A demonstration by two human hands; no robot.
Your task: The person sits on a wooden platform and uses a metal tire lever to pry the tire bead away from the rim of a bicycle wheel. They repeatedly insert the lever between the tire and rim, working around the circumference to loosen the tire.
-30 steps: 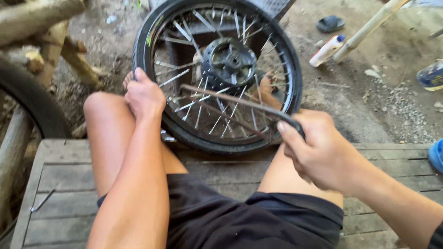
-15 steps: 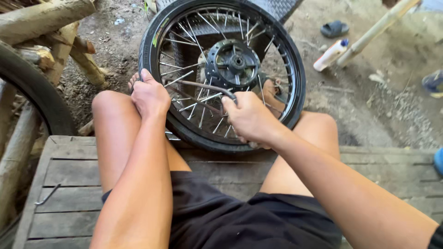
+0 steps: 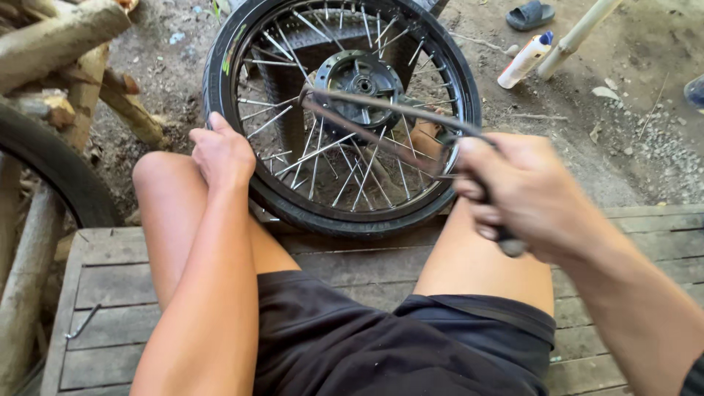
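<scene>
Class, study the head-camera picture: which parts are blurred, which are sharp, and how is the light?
Head view: the right hand and its metal tool are smeared by motion blur; the left hand, resting on the wheel, and the spokes look sharp; daylight is soft, without harsh glare.

One wheel (image 3: 341, 117), one hacksaw (image 3: 381, 125), one bottle (image 3: 524, 60), one sandal (image 3: 529, 15).

The left hand (image 3: 220, 150) rests on the black spoked motorcycle wheel (image 3: 341, 114); the right hand (image 3: 524, 194) grips a thin metal hacksaw (image 3: 389, 125) across its spokes.
</scene>
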